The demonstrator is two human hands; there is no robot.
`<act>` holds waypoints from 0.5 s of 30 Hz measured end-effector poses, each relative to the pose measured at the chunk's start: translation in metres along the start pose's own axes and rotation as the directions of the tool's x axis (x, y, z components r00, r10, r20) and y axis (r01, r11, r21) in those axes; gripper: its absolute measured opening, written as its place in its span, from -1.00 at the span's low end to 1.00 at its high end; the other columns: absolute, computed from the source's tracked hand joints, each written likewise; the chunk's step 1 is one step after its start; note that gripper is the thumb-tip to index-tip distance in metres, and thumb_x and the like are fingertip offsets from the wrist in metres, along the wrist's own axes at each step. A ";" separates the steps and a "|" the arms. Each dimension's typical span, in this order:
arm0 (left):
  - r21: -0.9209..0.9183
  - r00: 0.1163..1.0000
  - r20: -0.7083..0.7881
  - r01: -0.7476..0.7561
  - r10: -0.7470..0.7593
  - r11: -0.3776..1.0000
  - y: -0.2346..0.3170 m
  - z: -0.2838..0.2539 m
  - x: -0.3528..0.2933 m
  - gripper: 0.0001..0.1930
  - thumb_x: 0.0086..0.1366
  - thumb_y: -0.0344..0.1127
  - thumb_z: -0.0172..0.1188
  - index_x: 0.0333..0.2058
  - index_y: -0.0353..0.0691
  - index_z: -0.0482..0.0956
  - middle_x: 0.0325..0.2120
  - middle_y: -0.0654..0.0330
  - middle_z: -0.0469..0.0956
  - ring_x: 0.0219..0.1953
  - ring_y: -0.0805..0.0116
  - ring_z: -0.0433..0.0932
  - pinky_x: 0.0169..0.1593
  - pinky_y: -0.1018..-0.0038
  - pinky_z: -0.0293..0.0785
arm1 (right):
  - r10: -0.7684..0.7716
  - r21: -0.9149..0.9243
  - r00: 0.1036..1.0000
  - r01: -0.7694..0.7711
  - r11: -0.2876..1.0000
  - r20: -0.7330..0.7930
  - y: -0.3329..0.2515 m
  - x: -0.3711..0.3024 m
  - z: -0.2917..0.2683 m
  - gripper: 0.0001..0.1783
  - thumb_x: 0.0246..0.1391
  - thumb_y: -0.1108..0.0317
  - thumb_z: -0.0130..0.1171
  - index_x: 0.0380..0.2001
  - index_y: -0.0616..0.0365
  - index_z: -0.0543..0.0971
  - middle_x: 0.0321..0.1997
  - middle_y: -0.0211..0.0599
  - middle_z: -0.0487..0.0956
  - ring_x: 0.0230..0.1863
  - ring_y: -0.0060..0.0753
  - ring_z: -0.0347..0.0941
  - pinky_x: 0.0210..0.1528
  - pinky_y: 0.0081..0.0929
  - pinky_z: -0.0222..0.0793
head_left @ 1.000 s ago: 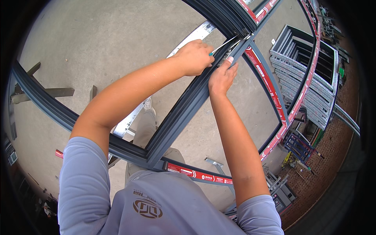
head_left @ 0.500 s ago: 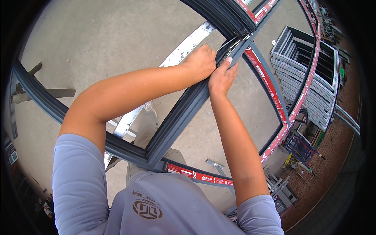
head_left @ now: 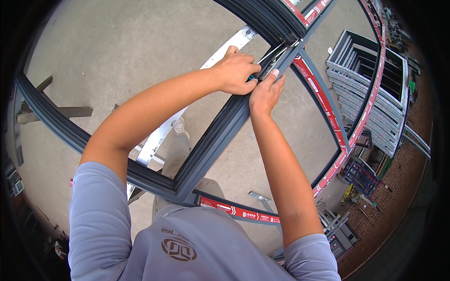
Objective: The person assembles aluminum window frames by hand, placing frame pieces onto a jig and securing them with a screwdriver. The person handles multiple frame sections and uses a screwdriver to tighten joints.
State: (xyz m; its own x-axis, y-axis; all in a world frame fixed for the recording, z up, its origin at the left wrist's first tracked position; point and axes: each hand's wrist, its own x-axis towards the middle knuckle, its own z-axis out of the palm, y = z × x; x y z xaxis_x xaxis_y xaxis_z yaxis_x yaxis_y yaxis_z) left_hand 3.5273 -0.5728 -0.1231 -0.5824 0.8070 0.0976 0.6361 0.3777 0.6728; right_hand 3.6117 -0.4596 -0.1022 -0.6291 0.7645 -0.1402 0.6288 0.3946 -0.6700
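A large dark grey window frame [head_left: 213,136] lies across the view in front of me. My left hand [head_left: 236,72] is closed at its upper bar, with a bit of a teal-handled tool [head_left: 252,77] showing under the fingers; the rest of it is hidden. From beside those fingers a thin metal rod [head_left: 271,53] slants toward the frame's far corner. Metal hinge hardware [head_left: 274,62] lies along the same bar. My right hand [head_left: 267,93] grips the bar just right of the left one, thumb on top by the hardware and fingers over the right edge.
Red printed tape [head_left: 318,96] runs along several frame bars. Beneath the frame are a worn white metal beam [head_left: 161,136] and a support leg [head_left: 70,112] at left. Stacked frames [head_left: 370,89] stand at right, near a blue metal rack [head_left: 363,177] and tools on a brick-patterned floor.
My left hand has turned and shifted slightly left, its elbow moving right, and the teal part now shows. My right hand stays on the bar.
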 end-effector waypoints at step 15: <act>-0.297 0.987 0.011 0.154 -0.158 0.942 0.004 0.009 0.003 -0.78 0.18 -0.21 0.29 -0.27 -0.12 0.49 -0.35 0.21 0.59 -0.18 0.18 0.55 0.04 0.24 0.09 | 0.016 0.004 1.000 -0.016 1.000 0.008 -0.001 0.000 0.000 -0.11 0.45 -0.21 -0.34 0.46 0.42 0.08 0.49 0.26 0.16 0.46 0.30 0.16 0.49 -0.04 0.05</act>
State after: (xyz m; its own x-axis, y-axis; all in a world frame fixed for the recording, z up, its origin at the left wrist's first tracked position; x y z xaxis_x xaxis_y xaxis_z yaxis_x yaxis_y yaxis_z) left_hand 3.5326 -0.5645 -0.1269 -0.6699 0.7422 -0.0183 0.3593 0.3456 0.8669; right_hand 3.6112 -0.4602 -0.1017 -0.6228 0.7666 -0.1564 0.6369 0.3806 -0.6704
